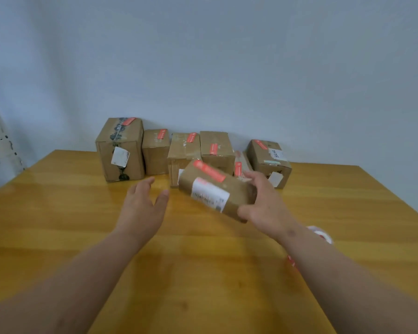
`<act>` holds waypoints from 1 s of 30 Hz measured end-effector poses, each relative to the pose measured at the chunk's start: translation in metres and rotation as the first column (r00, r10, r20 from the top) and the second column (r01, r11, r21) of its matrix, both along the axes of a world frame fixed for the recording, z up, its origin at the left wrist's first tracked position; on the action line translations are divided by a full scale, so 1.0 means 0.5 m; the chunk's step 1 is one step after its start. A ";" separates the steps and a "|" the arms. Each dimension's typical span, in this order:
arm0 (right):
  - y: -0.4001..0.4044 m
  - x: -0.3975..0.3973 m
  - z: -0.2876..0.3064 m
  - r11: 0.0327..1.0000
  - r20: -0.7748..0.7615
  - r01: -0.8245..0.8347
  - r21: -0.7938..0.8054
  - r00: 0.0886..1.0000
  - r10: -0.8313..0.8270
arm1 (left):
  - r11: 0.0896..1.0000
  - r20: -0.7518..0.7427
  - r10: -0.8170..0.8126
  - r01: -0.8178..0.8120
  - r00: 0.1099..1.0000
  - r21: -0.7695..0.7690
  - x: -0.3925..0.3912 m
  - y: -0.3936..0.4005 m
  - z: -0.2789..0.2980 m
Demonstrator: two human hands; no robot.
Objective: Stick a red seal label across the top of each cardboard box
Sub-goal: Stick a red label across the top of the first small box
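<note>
A plain pale wall backs a glossy wooden desk (82,225), and 6 cardboard boxes stand in a row along its far edge, from the tall box (120,150) on the left to the end box (267,160) on the right. Each one visibly carries a red label.

The right hand (263,203) clamps a small box (215,189) by its right end, thumb below and fingers over the top, holding it tilted above the desk in front of the row. A red label (209,171) already lies across its upper face, beside a white shipping sticker (209,194). The left hand (143,203) hovers just left of it, fingers apart and holding nothing.

This looks like the put-away step. To do it well, level the box first, steady its free end with the left hand, and set it down in an open spot without knocking its neighbours. Something red and white (321,233), perhaps the label roll, peeks from behind the right forearm.
</note>
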State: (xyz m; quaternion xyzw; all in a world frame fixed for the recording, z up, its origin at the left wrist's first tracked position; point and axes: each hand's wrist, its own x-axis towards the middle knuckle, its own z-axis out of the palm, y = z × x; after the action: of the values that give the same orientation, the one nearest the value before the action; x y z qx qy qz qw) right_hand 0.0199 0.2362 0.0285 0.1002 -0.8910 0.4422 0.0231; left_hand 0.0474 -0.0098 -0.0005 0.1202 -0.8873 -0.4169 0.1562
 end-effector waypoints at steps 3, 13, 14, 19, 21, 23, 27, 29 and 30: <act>-0.003 0.051 -0.016 0.962 0.174 -0.188 0.197 0.973 0.155 | 0.999 0.000 0.003 -0.003 1.000 0.039 0.046 -0.006 -0.007; -0.016 0.091 -0.031 0.867 0.283 -0.333 0.371 0.930 0.236 | 0.944 0.328 -0.323 0.327 0.888 0.046 0.123 0.026 -0.044; -0.019 0.090 -0.033 0.882 0.256 -0.308 0.356 0.940 0.225 | 0.940 0.327 -0.334 0.337 0.884 0.046 0.124 0.031 -0.042; -0.039 0.086 -0.051 0.888 0.182 -0.272 0.372 0.959 0.217 | 0.899 0.303 -0.369 0.420 0.878 -0.122 0.112 0.047 -0.021; -0.043 0.084 -0.055 0.905 0.175 -0.249 0.346 0.964 0.198 | 0.870 0.317 -0.401 0.466 0.859 -0.163 0.104 0.056 -0.015; -0.047 0.085 -0.058 0.915 0.144 -0.217 0.341 0.974 0.177 | 0.871 0.357 -0.417 0.480 0.836 -0.106 0.101 0.065 -0.014; -0.053 0.097 -0.070 0.923 0.027 -0.133 0.362 0.991 0.132 | 0.907 0.352 -0.413 0.414 0.840 0.075 0.102 0.070 -0.028; -0.057 0.103 -0.081 0.940 -0.032 -0.082 0.331 0.995 0.098 | 0.912 0.324 -0.411 0.393 0.852 0.122 0.102 0.070 -0.032; -0.060 0.105 -0.086 0.948 -0.055 -0.057 0.313 0.995 0.079 | 0.913 0.315 -0.408 0.385 0.857 0.135 0.102 0.069 -0.033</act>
State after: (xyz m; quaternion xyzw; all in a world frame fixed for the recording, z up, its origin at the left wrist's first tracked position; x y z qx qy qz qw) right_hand 0.0724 0.2063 -0.0145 0.1480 -0.9443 0.2932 0.0217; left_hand 0.0982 0.0250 -0.0170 0.0098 -0.8919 -0.4429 -0.0910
